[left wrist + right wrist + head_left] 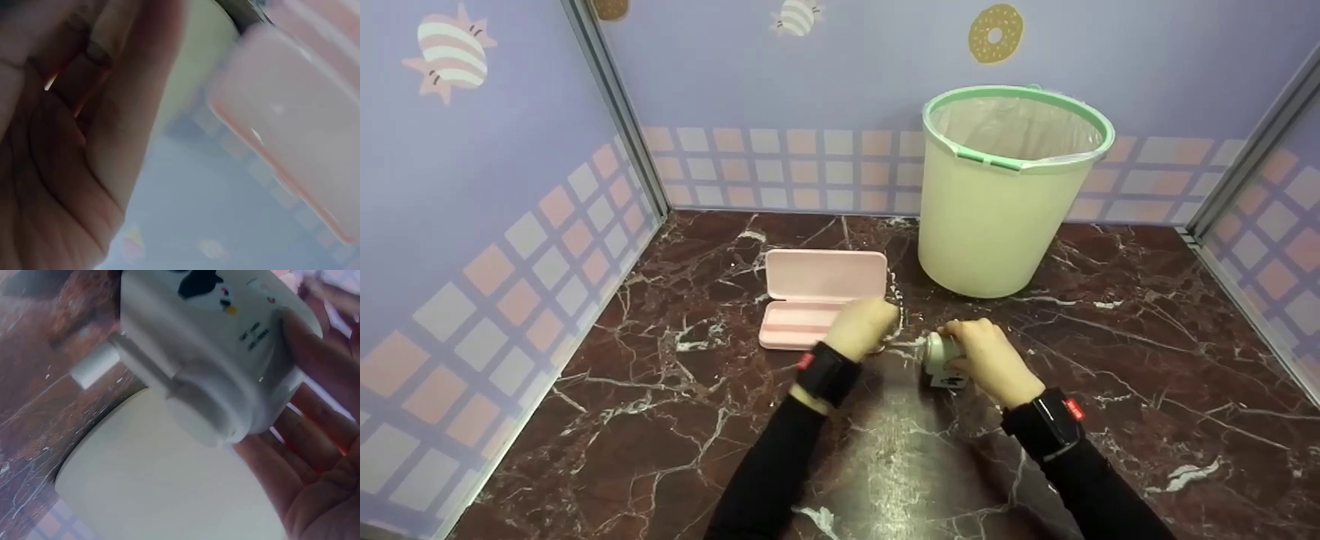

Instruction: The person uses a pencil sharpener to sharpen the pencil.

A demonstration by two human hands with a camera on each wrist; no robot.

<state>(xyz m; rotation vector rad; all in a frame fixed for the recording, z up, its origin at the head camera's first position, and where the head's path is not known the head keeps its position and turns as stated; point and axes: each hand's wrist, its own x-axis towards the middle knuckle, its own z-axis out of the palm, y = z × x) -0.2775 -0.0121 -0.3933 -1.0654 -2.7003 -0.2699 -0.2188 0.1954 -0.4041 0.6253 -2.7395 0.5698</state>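
My right hand (988, 358) grips a pale crank pencil sharpener (942, 358) from its right side, above the dark marbled tabletop. In the right wrist view the sharpener (225, 343) shows a dark printed picture and a white crank handle (95, 364). My left hand (864, 328) is to its left, fingers curled. A thin pale rod (906, 344) spans from the left hand to the sharpener's front; its kind is unclear, and the hand hides its near end. The left wrist view shows curled fingers (101, 50), not what they pinch.
Behind the left hand an opened pink pencil case (826, 276) lies with its lid raised. A tall pale green bin (997, 217) with a clear liner stands at the back right. Patterned panels (780, 165) wall in the tabletop (660, 420) at the back and sides.
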